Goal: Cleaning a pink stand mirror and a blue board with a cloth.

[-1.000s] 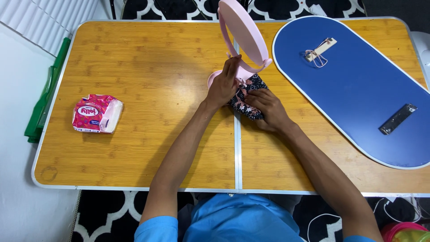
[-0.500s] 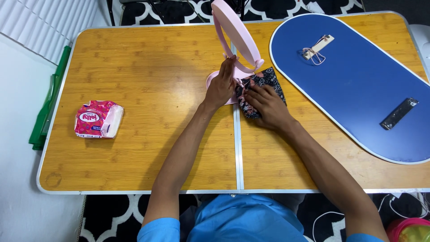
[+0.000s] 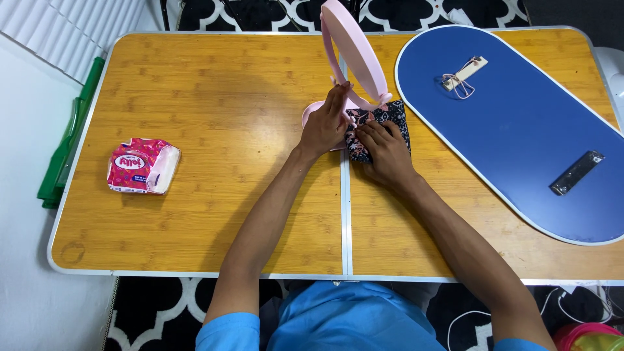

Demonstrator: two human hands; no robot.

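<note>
The left hand (image 3: 323, 127) rests flat and upright against the stand of the pink table mirror (image 3: 354, 55), with straight fingers that touch the stem; it steadies the mirror and does not close around it. The mirror stands on its round pink base (image 3: 313, 116) near the middle seam of the wooden folding table (image 3: 214, 97). The right hand (image 3: 385, 148) presses down on a dark patterned cloth (image 3: 390, 116), which lies on the table just beside the base and under the mirror's frame; the fingers are bent over the cloth. At the left side lies a pink tissue pack (image 3: 143, 166), open at one end, with white tissue showing inside. A blue oval board (image 3: 520, 130) lies at the right.
</note>
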